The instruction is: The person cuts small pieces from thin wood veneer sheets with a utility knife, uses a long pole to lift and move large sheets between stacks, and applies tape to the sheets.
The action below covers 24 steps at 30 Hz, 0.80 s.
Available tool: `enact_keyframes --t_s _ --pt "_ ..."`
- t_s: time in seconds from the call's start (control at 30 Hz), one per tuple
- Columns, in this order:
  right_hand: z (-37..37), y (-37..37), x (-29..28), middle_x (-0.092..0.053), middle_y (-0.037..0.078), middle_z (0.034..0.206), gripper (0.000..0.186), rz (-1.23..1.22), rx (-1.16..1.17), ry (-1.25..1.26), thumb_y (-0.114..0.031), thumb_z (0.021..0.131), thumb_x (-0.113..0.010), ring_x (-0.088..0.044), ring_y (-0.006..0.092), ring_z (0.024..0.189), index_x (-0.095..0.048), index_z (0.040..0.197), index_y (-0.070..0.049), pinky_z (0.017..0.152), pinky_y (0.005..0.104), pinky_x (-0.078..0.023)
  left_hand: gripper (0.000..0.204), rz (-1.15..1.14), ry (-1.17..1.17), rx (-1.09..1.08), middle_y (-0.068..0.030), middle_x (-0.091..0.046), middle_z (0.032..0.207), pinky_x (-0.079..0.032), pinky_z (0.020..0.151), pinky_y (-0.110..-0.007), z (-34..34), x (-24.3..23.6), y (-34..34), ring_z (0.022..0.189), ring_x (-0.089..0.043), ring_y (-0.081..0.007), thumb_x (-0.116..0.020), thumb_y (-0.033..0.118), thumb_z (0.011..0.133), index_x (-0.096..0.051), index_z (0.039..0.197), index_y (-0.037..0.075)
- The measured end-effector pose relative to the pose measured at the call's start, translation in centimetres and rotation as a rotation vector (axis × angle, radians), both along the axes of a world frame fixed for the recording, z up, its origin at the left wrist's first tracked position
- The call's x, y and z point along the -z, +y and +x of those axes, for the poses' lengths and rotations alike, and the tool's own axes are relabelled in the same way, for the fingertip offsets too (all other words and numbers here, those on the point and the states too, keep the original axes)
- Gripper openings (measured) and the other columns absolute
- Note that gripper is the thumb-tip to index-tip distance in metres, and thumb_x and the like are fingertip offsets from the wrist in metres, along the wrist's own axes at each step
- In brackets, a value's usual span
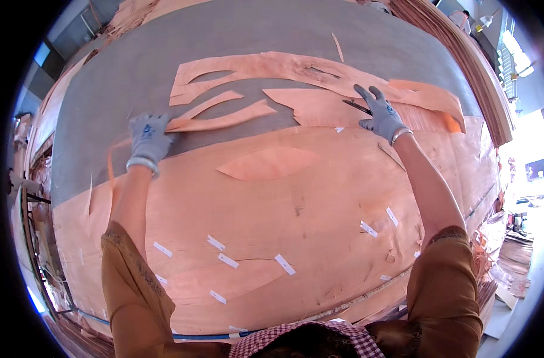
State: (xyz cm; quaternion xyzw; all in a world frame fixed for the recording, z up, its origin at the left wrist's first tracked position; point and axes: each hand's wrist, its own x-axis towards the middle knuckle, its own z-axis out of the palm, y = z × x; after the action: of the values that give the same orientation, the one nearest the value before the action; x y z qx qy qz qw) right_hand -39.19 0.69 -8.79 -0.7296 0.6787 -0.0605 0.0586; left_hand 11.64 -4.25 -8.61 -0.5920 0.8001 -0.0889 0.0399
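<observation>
My left hand [148, 138], in a grey glove, is closed at the left end of a forked strip of wood veneer [224, 121]; its fingertips are slightly blurred. My right hand [379, 113], also gloved, rests over a ragged veneer piece [325, 106], with a dark pointed tool [356, 106] sticking out from its grip. Two of its fingers reach forward, touching or just above the long veneer piece [236, 67], which has a knot and split openings. Nearer to me, a leaf-shaped veneer patch [266, 163] lies on the large veneer sheet [343, 191].
Several white tape pieces [227, 261] dot the sheet. Beyond it is a grey board surface [116, 77], with a thin veneer sliver [337, 46] on it. Stacked veneer [463, 65] lines the far right edge. Another person [461, 21] is far off at the upper right.
</observation>
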Motion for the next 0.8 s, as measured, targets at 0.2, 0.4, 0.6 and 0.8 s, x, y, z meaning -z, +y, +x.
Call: enact_keyframes --t_s 0.2,0.4,0.6,0.8 --pt "-3.4 -5.3 4.8 -0.036 0.016 0.142 0.084 0.058 -0.118 -0.021 -0.034 0.068 -0.074 -0.035 0.0314 0.13 -0.037 0.139 -0.012 0.107 0.0404 -0.028 0.02 -0.518 -0.173 -0.094 -0.0073 -0.064 0.087 -0.042 0.073 -0.039 13.7 -5.1 4.1 0.079 -0.059 -0.0264 -0.059 0.014 0.075 -0.064 0.093 0.012" --pt "-7.6 -5.6 4.4 -0.058 0.015 0.098 0.024 -0.151 0.114 0.032 -0.026 0.084 -0.055 -0.057 0.0324 0.091 -0.06 0.1 -0.01 0.077 0.0398 -0.046 0.033 -0.611 -0.665 -0.123 -0.0118 -0.061 0.096 -0.044 0.074 -0.041 24.6 -12.3 16.8 0.084 -0.058 -0.0282 -0.062 0.018 0.078 -0.062 0.11 0.013" --pt "-5.8 -2.8 -4.4 -0.057 0.018 0.098 0.018 -0.205 0.082 0.261 -0.025 0.086 -0.052 -0.056 0.0377 0.09 -0.055 0.093 -0.009 0.072 0.0455 -0.044 0.028 -0.315 -0.497 -0.467 -0.0102 -0.062 0.087 -0.046 0.071 -0.04 30.5 -8.6 25.6 0.081 -0.059 -0.029 -0.051 0.007 0.081 -0.062 0.106 0.012" --pt "-29.5 20.9 -16.0 -0.057 0.016 0.084 0.025 -0.182 0.29 0.605 -0.018 0.088 -0.05 -0.057 0.0364 0.083 -0.057 0.11 -0.009 0.07 0.0459 -0.044 0.036 -0.42 -0.326 -0.232 -0.0094 -0.063 0.094 -0.045 0.079 -0.04 20.8 -8.8 20.5 0.086 -0.058 -0.0277 -0.053 0.003 0.075 -0.06 0.11 0.011"
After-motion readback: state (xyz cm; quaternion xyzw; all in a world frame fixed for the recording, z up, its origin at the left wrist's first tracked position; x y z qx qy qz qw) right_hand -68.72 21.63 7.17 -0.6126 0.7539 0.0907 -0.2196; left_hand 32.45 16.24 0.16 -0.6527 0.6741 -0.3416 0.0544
